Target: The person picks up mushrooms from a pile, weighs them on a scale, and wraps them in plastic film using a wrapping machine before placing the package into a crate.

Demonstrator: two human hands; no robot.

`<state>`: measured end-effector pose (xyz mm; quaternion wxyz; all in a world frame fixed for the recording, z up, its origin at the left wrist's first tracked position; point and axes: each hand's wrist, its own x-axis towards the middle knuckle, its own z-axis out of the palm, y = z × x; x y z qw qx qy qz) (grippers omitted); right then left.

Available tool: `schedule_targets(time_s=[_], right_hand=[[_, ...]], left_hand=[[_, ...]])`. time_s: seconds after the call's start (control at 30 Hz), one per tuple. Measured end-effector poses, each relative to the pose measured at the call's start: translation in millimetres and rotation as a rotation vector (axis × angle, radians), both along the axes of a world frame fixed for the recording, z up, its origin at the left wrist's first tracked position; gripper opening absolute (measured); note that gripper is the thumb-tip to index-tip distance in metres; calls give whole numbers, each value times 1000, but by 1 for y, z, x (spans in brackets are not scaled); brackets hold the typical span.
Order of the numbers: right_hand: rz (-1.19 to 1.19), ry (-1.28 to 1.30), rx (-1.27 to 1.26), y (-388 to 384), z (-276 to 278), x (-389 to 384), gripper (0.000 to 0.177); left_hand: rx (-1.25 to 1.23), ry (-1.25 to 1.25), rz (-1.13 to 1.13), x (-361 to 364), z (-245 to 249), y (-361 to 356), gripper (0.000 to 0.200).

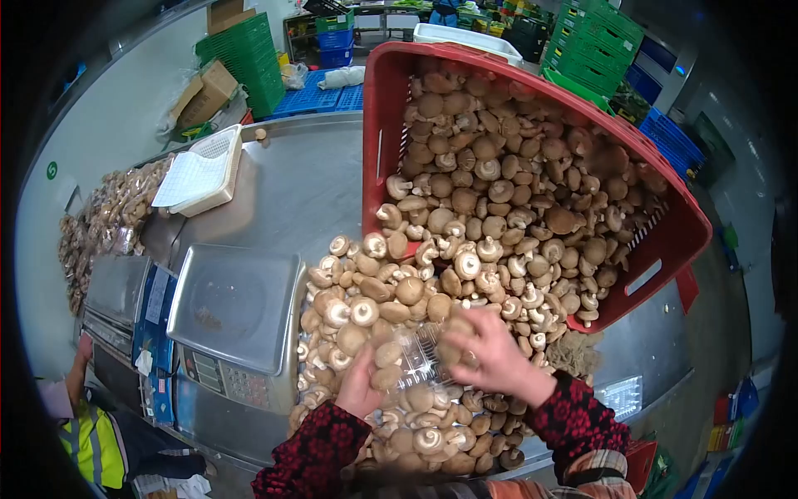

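A steel table point(307, 183) is filling the middle and catching soft overhead light. A pale wall point(125, 100) is curving from 9 to 11 o'clock. Green crates point(249, 54) are standing stacked at 11 o'clock beside cardboard boxes point(208, 91), with blue crates point(320, 96) lying at 12. More green stacks point(598, 37) are rising at 1 o'clock, and grey floor point(723, 308) is showing at 4.

Head view, steeply down, close over mushrooms point(399, 291).

Bright overhead light; glare on the steel table point(291, 191) at eleven o'clock; my right hand point(495, 353) blurs; corners black.
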<state>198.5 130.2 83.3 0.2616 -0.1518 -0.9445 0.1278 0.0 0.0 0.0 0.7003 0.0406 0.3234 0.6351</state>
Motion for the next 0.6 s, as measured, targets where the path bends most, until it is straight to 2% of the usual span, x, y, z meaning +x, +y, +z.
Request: schedule_targets(time_s=[0.07, 0.1, 0.17, 0.2, 0.27, 0.37, 0.4, 0.43, 0.47, 0.53, 0.57, 0.6], right_hand=[[60, -143, 31, -23, -11, 0, 51], [82, -163, -41, -34, -19, -22, 54], [114, -201, -137, -49, -33, -29, 57], [143, -164, -144, -49, -27, -31, 55], [204, -94, -157, -46, -12, -37, 52], [147, 91, -201, -14, -2, -49, 44], [77, 142, -190, 5, -9, -58, 37], [14, 175, -291, 26, -11, -71, 33], [-162, 184, -291, 47, -29, -84, 30], [-323, 193, -209, 90, -40, -111, 36], [-367, 192, -101, 113, -51, -127, 42], [-381, 165, -109, 126, -51, -143, 51]], left_hand=[[-34, -56, 32, 6, 12, -1, 39], [-49, -45, -25, -14, 18, -6, 39], [-80, -125, -145, -9, 19, -12, 40], [-133, -81, -82, -4, 23, -13, 41], [-57, -68, -6, -7, 19, -16, 41], [-43, -27, 98, -21, 13, -24, 40], [-64, -28, 116, -27, 14, -27, 40], [-84, -27, 134, -33, 14, -29, 40], [-90, -26, 153, -39, 9, -31, 40], [-76, -35, 144, -50, 3, -40, 40], [-66, -39, 138, -53, 2, -40, 41], [-120, 4, 172, -53, 7, -39, 40]])
